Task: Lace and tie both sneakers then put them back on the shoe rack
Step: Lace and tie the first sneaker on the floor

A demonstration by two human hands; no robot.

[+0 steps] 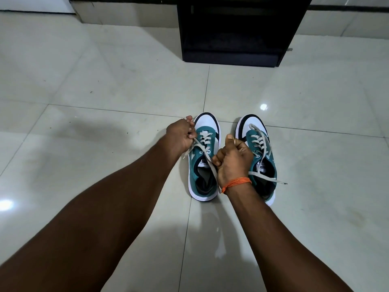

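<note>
Two teal-and-white sneakers stand side by side on the pale tiled floor (105,81), toes pointing away from the person. The left sneaker (205,165) sits between the two hands, and its grey lace (207,158) is threaded through the eyelets and crossed over the tongue. The left hand (181,134) is curled into a fist just to the left of this shoe's toe, gripping one end of the lace, with a short tip sticking out past the knuckles. The right hand (232,160) is also closed in a fist, just beside the shoe's right edge, clamping the other end, which runs on down below the fist across the shoe's opening. An orange thread band (236,183) circles the right wrist. The right sneaker (260,148) stands just beyond and to the right of the right hand, partly hidden by it, with its lace lying loose and untied over the side. Well beyond both hands stands a black shoe rack (237,34).
</note>
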